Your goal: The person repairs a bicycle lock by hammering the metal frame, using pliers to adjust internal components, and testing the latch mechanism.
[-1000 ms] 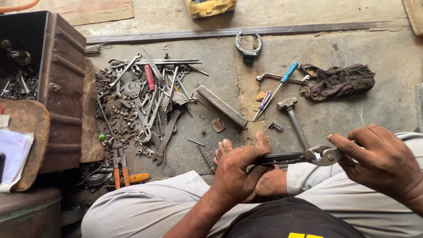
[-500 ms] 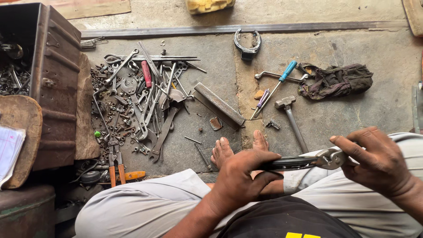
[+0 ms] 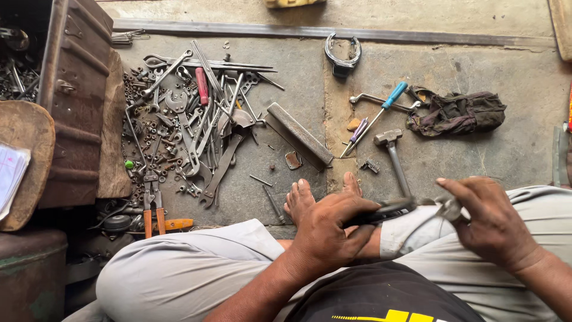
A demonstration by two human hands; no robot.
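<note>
Pliers (image 3: 411, 209) in my lap, dark grips, bare metal head, lying sideways over my grey trousers (image 3: 190, 268). My left hand (image 3: 330, 229) wraps the grips, fingers curled tight around them. My right hand (image 3: 491, 223) is at the metal head, thumb and fingertips pinched on it; what sits in the jaws I can't tell. My bare toes (image 3: 301, 200) poke out just past the hands. Beyond on the concrete floor (image 3: 488, 155): hammer (image 3: 393, 152), blue-handled screwdriver (image 3: 381, 110), dark rag (image 3: 456, 113), flat metal bar (image 3: 298, 134). Further left a heap of wrenches (image 3: 190, 125), nuts and orange-handled pliers (image 3: 152, 206). Rusty metal box (image 3: 74, 101) at far left.
</note>
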